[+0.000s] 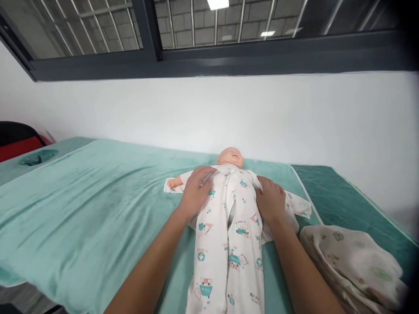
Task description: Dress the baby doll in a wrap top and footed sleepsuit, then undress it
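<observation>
A baby doll (230, 156) lies on its back, its bare head toward the wall. White baby clothes (242, 257) with teal and pink prints cover its body, the two long legs stretching toward me. On the left the doll's hand (174, 182) rests over a spread sleeve; on the right a flat sleeve (299, 205) sticks out. My left hand (198, 189) grips the cloth at the doll's chest, fingers and thumb curved. With bent fingers, my right hand (271, 198) holds the cloth's opposite edge; its thumb is mostly hidden.
A teal sheet (98, 209) covers the bed, with a darker teal cover (330, 192) on the right. A crumpled patterned cloth (353, 261) lies by my right forearm. Behind stands a white wall (163, 113) below a dark-framed window (209, 61). A red and black object (19, 141) is far left.
</observation>
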Tool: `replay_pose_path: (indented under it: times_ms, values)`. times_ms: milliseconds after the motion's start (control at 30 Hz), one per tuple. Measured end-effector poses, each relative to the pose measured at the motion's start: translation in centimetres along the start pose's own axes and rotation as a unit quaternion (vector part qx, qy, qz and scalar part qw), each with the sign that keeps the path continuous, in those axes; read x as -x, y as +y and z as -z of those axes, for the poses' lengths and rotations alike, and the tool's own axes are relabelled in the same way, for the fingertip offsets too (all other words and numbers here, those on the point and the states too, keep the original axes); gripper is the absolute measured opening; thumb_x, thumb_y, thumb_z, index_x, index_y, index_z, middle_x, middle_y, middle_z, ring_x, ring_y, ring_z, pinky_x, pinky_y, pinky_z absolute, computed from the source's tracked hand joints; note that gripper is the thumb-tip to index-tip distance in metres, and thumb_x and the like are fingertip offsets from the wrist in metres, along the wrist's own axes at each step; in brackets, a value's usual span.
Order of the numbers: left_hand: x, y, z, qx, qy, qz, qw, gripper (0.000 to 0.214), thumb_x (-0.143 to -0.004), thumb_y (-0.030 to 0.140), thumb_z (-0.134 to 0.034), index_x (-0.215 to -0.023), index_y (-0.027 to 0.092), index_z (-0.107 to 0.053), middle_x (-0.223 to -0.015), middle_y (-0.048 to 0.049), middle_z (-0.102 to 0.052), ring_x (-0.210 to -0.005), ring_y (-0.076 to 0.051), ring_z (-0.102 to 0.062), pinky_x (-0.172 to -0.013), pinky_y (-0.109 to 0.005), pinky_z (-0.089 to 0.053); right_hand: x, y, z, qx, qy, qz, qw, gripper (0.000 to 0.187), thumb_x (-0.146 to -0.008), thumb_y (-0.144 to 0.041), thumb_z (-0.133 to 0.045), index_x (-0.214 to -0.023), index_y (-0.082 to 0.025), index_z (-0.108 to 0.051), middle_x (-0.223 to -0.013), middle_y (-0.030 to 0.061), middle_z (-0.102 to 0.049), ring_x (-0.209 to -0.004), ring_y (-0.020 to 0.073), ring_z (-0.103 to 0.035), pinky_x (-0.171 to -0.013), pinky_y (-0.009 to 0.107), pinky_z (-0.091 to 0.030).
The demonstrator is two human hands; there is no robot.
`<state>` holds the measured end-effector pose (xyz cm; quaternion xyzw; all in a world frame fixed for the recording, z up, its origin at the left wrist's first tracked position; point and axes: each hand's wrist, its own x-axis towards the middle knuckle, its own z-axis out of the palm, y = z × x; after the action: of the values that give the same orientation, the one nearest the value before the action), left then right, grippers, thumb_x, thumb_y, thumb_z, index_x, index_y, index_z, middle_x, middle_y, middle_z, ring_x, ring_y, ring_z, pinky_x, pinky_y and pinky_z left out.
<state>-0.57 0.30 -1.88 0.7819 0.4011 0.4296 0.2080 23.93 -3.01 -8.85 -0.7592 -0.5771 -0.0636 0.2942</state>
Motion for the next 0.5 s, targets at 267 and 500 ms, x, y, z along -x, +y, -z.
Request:
replay_pose_path:
  times_ms: [267,500]
  values:
    - [-4.7,7.7,-6.5,-0.275,-0.282,-0.130,0.910,0.029,-0.090,0.022,-0.044,-0.110,0.020,-0.065,-0.119,-0.0072,-0.067,-0.117,-0.024,-0.057,-0.110,-0.047,-0.034,-0.1,1.9,1.3,-0.041,0.039,-0.144,0.988,0.039,-0.083,-0.029,-0.045,-0.114,-0.020,-0.067,-0.116,0.0102,-0.069,-0.109,0.0298,-0.057,-0.102,0.046,-0.031]
    - [-6.4,8.5,-11.2,-0.381,-0.380,-0.100,0.837,0.033,-0.085,0.032,-0.056,-0.115,0.020,-0.067,-0.131,-0.0133,-0.060,-0.123,-0.030,-0.051,-0.105,-0.049,-0.033,-0.2,1.6,1.3,-0.057,0.017,-0.177,0.982,0.038,-0.084,-0.032,-0.045,-0.114,-0.020,-0.067,-0.117,0.0116,-0.068,-0.108,0.0287,-0.058,-0.103,0.045,-0.029]
